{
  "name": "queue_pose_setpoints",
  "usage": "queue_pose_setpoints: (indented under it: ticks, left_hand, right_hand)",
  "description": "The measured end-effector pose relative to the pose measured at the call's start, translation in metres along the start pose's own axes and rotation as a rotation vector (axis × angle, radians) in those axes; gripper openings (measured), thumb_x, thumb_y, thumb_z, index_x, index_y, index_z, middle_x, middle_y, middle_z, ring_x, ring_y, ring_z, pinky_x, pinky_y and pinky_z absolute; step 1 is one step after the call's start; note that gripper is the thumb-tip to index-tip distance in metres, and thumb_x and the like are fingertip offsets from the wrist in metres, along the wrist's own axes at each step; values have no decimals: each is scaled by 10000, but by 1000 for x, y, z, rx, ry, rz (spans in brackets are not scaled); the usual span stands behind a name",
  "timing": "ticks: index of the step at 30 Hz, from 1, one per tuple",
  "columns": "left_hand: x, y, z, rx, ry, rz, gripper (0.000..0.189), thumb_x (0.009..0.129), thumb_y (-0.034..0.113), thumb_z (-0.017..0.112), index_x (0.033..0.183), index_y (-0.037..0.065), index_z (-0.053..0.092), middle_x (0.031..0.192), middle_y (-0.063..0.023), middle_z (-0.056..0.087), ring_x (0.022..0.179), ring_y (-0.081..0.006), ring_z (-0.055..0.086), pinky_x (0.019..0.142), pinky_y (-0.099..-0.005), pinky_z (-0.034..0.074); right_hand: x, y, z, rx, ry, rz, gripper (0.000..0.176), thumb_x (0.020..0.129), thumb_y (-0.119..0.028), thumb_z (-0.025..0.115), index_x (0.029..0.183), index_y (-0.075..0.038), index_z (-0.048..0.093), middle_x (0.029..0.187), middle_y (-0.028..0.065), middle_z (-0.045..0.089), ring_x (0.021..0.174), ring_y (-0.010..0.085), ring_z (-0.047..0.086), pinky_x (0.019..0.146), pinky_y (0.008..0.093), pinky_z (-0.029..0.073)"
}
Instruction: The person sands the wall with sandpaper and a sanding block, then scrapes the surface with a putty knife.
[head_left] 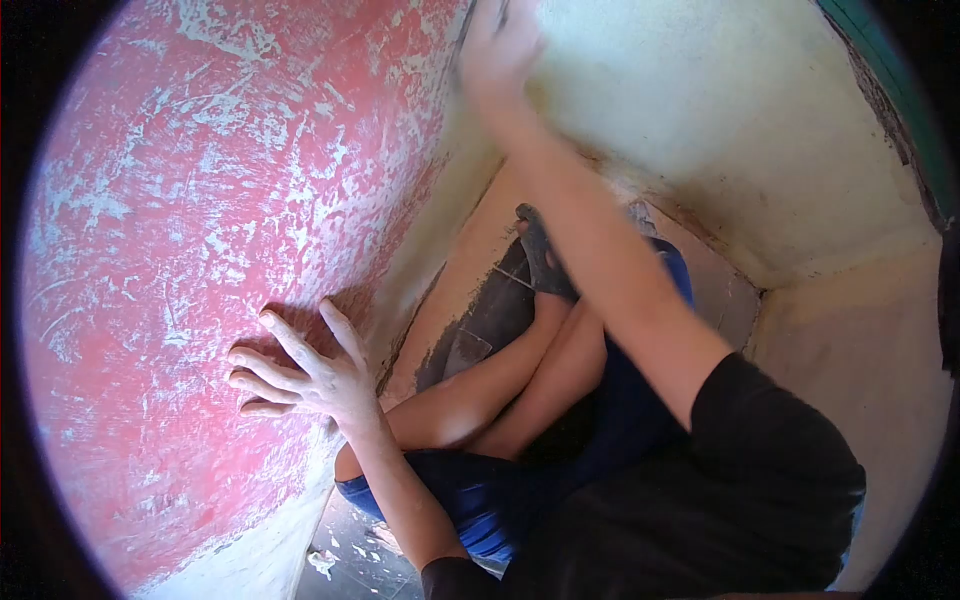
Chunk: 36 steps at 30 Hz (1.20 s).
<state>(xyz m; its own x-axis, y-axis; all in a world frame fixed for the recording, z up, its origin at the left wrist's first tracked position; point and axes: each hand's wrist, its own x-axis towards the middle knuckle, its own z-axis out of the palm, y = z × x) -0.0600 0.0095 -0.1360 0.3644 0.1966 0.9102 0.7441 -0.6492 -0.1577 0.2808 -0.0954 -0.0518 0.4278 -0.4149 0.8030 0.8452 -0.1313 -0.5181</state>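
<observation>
Wall (230, 200) at left, pink with white streaks, under a spread left hand (330, 385)

Nearest, a black shirt (690, 500) over blue shorts (440, 485); at near left, dark floor (365, 565) with white flecks. Just beyond, bare legs (480, 395) crossed, with dark footwear (545, 260) farther in. To the left, fingers wide, fingertips on the pink paint, nothing in the grasp. Farther, past the legs, a right forearm (620, 250) stretched across toward the far edge of the pink surface. At its end, a blurred right hand (500, 50) beside that edge; impossible to tell whether wide, narrow or around something. Farthest, a pale wall (700, 90), with a green strip (895, 80) at far right.
</observation>
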Motion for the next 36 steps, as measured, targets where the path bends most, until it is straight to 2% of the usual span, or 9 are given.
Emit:
queue_pose_setpoints:
  ticks: [3,8,11,14,20,23,30,32,36]
  left_hand:
    - [1,2,-2,-8,-10,-15,724,932,539,707,1516,144,545,1653,-265,272,1568,-444,169,1252,-622,41]
    - [-2,-3,0,-14,16,19,724,929,536,713,1517,147,544,1654,-256,276,1571,-430,174,1254,-619,38]
    - [2,-2,2,-5,22,17,719,930,530,713,1516,150,545,1653,-254,279,1571,-432,173,1254,-622,35]
    - [0,0,0,-1,7,8,713,931,529,710,1514,152,548,1650,-257,283,1568,-441,174,1253,-625,36]
    - [1,0,-1,-2,2,0,716,928,529,714,1515,153,548,1644,-274,280,1564,-449,170,1251,-626,33]
    - [1,-2,0,-55,8,8,722,938,529,705,1533,160,526,1661,-253,262,1578,-414,144,1255,-601,8]
    - [-1,-4,0,-32,-2,18,722,952,537,683,1548,171,507,1682,-223,242,1589,-385,133,1259,-578,-14]
    - [-2,-3,1,-30,0,14,721,952,539,682,1547,171,508,1681,-223,241,1589,-385,131,1258,-580,-14]
    - [0,-2,-1,0,-7,13,711,938,531,696,1528,167,534,1648,-268,282,1574,-433,155,1255,-619,25]
  right_hand:
    - [-117,-35,-42,-179,-128,-38,307,1055,-145,562,1287,36,648,1224,297,647,1153,371,641,971,367,499]
    - [-162,-42,-72,71,-336,190,308,1045,-127,574,1305,24,644,1112,310,669,1112,416,658,982,420,507]
    - [-51,2,-18,-94,-71,-1,245,1053,-160,545,1112,50,658,965,269,644,897,387,657,805,455,508]
    - [62,-6,2,10,-68,115,347,1066,-224,522,1285,-2,673,912,275,695,789,416,675,726,466,520]
    - [-80,-7,-17,-149,2,1,348,1064,-182,513,1290,61,617,1091,334,636,1043,452,641,923,496,492]
    - [-184,-60,-76,54,-351,301,417,1062,-148,515,1417,70,552,1336,356,578,1265,525,550,1040,494,465]
    - [-49,-6,-28,-111,-309,158,404,1023,-83,563,1405,49,563,1349,372,558,1193,502,620,941,489,528]
    - [21,-11,-12,-40,-117,155,391,1070,-235,517,1365,-6,635,921,266,706,811,392,686,737,473,521]
    - [-17,14,0,-72,54,-108,402,1050,-160,537,1401,31,582,1145,322,622,1024,451,639,857,486,522]
